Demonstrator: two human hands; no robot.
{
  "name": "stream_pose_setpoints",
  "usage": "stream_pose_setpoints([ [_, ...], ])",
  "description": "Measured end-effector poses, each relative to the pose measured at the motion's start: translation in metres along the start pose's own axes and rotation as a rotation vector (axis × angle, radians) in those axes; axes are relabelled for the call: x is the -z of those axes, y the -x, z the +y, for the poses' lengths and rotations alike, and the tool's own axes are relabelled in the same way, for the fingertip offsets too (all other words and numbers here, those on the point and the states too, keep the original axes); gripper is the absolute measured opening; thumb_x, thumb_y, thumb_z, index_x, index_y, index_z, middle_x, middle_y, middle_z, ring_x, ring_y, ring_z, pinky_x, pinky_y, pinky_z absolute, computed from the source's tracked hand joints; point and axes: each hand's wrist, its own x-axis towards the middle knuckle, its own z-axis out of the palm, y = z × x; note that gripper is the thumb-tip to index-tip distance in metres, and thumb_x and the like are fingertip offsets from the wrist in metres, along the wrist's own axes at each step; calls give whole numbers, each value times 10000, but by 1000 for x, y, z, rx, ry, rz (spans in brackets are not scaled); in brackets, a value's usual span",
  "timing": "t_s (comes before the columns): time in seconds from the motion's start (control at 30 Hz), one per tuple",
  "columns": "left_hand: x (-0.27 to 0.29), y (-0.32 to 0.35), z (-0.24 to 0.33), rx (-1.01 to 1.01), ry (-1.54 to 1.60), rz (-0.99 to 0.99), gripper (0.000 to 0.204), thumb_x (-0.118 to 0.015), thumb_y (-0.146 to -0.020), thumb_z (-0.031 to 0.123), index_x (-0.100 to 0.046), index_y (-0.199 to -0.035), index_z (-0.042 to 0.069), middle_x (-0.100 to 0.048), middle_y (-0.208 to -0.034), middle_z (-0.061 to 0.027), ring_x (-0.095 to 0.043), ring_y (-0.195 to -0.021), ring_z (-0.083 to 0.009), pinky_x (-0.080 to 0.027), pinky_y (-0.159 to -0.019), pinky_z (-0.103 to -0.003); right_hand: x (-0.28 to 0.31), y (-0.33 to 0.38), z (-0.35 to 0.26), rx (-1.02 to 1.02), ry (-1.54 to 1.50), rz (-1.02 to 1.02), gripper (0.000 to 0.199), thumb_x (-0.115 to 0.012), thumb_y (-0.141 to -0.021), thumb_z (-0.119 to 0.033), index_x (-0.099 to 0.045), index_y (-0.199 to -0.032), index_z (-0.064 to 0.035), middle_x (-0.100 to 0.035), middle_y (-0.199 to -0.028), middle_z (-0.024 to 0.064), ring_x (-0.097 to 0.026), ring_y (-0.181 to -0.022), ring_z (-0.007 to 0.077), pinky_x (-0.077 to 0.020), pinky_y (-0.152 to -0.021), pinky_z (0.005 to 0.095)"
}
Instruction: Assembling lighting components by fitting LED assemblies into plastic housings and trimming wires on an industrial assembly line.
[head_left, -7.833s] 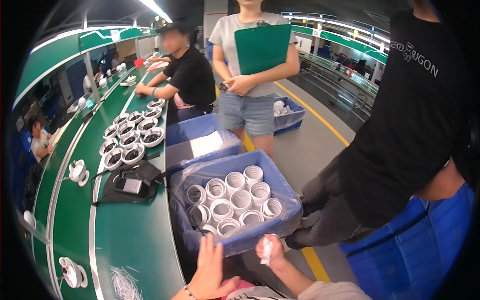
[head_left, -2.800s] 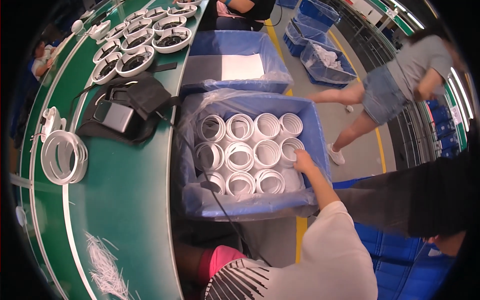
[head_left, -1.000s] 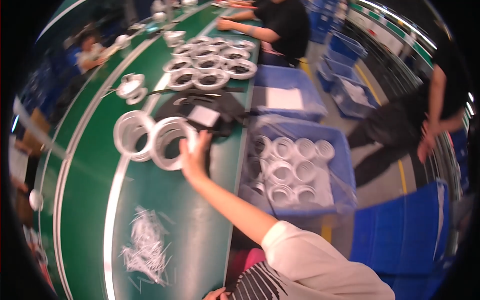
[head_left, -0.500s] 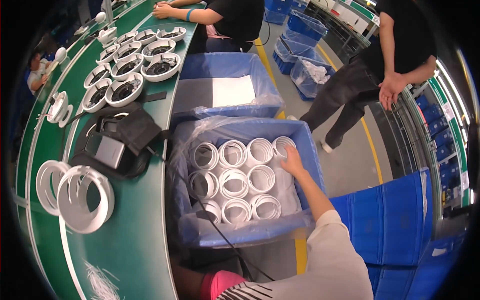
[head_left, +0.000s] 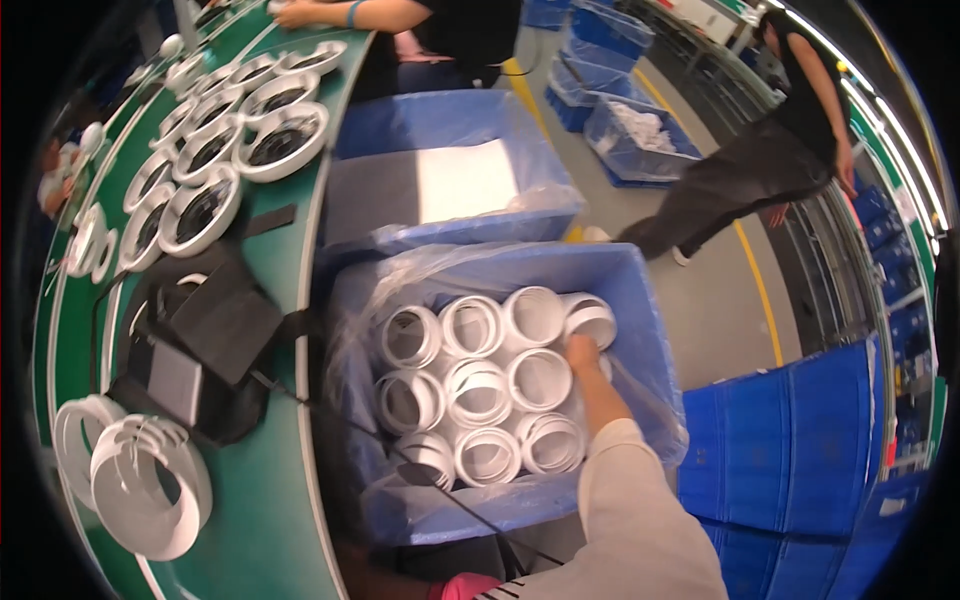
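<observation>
My right hand (head_left: 586, 354) reaches into a plastic-lined blue bin (head_left: 660, 390) and grips the near edge of a white ring stack (head_left: 590, 322) at the far right. That stack leans towards me, and the fingertips are partly hidden. Several other stacks of white rings (head_left: 540, 380) stand in rows to its left, on the clear liner. My left hand is out of view.
Left of the bin runs a green workbench (head_left: 250, 500) with loose white rings (head_left: 150, 490), a black bag (head_left: 225, 315) and several round white housings (head_left: 200, 210). Another blue bin (head_left: 450, 110) stands beyond. A person (head_left: 770, 150) walks at right; another person's arm (head_left: 380, 14) rests at the bench.
My right hand has drawn nearer to me, and the far-right ring stack has tipped and shifted with it. The view has moved, and the person at right has stepped farther off.
</observation>
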Motion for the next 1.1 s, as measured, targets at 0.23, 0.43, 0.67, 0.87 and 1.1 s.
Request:
stream_pose_setpoints([
  [0.23,43,27,49,473,58,-234,87,-640,-692,208,-627,-738,135,-558,-555,-34,-509,-457,-157,-434,-484,-310,125,25,3,167,-225,118,646,-668,-550,-222,-451,-1106,25,-559,-950,220,-525,-917,363,-414,-817,403],
  [0.43,49,-3,68,177,358,-28,82,-620,-689,86,-606,-767,102,-542,-548,-29,-488,-421,-93,-408,-414,-234,247,69,-20,25,-312,524,775,-735,-556,-176,-357,-1196,44,-481,-1135,208,-476,-1036,326,-371,-891,353],
  [0.67,53,-9,77,140,522,14,78,-578,-726,54,-610,-795,71,-543,-562,-69,-503,-428,-128,-422,-428,-249,308,241,-190,165,-2127,-242,357,-541,-723,-86,-462,-1044,50,-534,-774,104,-522,-625,164,-453,-612,295],
  [0.87,60,-10,73,-32,583,74,120,-569,-706,13,-594,-813,62,-538,-575,-92,-513,-434,-177,-421,-430,-273,285,288,-314,338,-2095,-1223,278,-548,-760,-92,-468,-1018,-27,-521,-742,56,-520,-617,162,-443,-611,316],
  [1.1,65,-3,69,-8,641,42,133,-567,-706,7,-593,-827,56,-552,-612,-106,-523,-463,-200,-423,-447,-282,257,314,-332,435,-1609,142,786,-602,-742,-85,-66,-1311,3,-196,-1340,180,-376,-1137,283,-327,-917,333],
])
